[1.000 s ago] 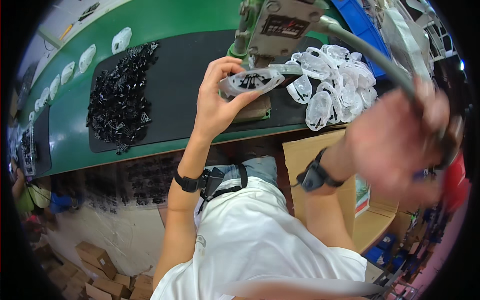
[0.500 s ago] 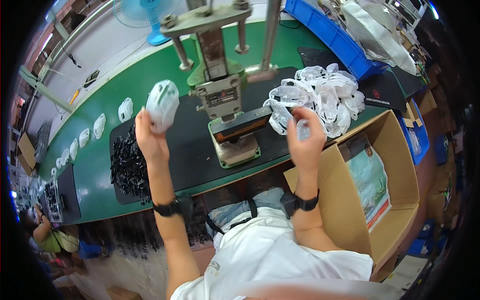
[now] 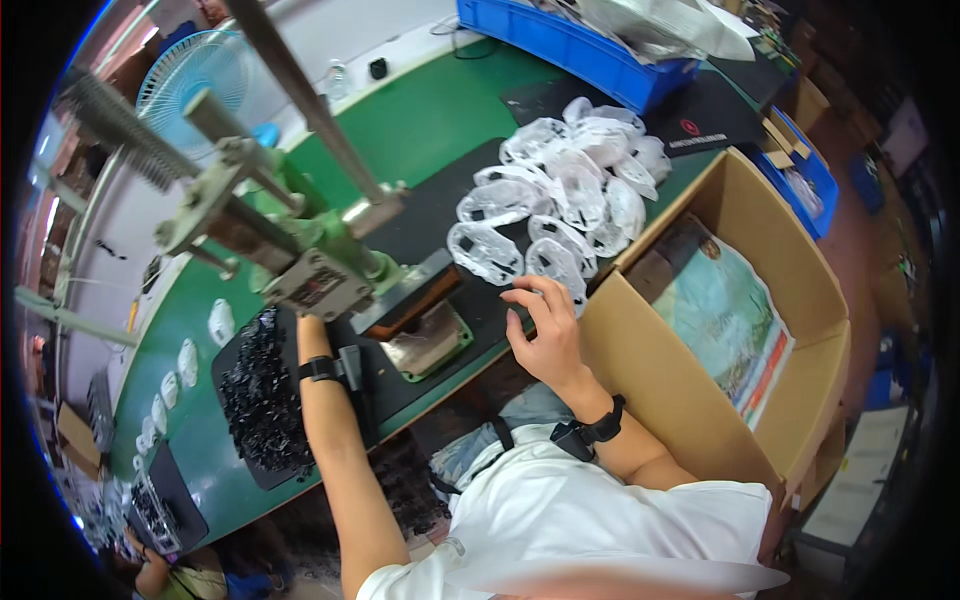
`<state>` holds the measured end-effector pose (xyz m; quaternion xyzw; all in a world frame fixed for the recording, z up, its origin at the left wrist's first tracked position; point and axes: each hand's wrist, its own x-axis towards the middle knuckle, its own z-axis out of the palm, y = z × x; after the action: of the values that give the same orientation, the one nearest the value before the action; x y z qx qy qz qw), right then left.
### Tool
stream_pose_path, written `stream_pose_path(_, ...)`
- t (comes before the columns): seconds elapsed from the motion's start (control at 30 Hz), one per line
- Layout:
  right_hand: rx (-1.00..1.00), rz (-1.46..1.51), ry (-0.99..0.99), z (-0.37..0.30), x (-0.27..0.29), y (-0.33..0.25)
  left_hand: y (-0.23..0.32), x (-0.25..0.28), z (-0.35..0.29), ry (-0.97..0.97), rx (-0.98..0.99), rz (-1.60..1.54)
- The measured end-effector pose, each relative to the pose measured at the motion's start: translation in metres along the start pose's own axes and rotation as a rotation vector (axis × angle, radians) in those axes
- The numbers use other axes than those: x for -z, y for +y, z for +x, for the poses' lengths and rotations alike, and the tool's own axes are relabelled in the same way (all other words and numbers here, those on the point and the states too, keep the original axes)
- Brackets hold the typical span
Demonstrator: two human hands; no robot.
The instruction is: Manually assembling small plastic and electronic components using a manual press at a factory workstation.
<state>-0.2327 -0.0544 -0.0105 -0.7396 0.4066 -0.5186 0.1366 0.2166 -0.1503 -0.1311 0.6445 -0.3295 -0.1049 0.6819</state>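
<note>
My right hand (image 3: 545,330) is at the near edge of a pile of translucent white plastic pieces (image 3: 580,190) with small black parts on them. Its thumb and fingers are apart and curved, with nothing seen between them. My left forearm (image 3: 338,430) reaches up beside a green and grey bench press (image 3: 325,280). The press head covers most of my left hand (image 3: 311,328), so its fingers and anything in them are hidden. Under the press head, a dark block (image 3: 405,295) stands above a metal base plate (image 3: 430,345).
Small black parts (image 3: 262,400) lie heaped on a black mat left of my left forearm. A row of white pieces (image 3: 187,362) runs along the green table (image 3: 400,130). An open cardboard box (image 3: 690,370) stands at right; a blue bin (image 3: 590,60) sits behind the pile.
The view has swung right. My left hand, which held up a translucent white piece, has gone behind the press head. My right hand's fingers have spread beside the pile.
</note>
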Motion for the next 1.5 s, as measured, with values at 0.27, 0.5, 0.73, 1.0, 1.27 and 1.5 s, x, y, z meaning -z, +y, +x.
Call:
stream_pose_path(0.27, -0.221, -0.488, -0.232, 0.009, 0.043, 0.01, 0.011, 0.105, -0.193, -0.056, -0.218, 0.277)
stream_pose_path(0.5, -0.082, -0.565, -0.266, 0.003, 0.029, 0.03, 0.048, -0.056, -0.025, 0.078, -0.43, 0.561)
stream_pose_path(0.73, -0.138, -0.249, -0.209, 0.004, 0.042, 0.005, 0.068, -0.01, -0.031, 0.265, -0.577, 0.694)
stream_pose_path(1.0, 0.061, 0.423, -0.792, 0.016, 0.049, -0.045, 0.223, 0.083, -0.256, -0.689, 0.172, -0.194)
stream_pose_path(1.27, 0.319, 1.03, -1.295, 0.029, -0.091, -0.106, 0.194, 0.149, -0.341, -0.348, 0.782, -0.544)
stream_pose_path(1.5, 0.257, 0.445, -0.984, 0.015, -0.209, -0.131, 0.172, 0.189, -0.376, -0.299, 0.811, -0.96)
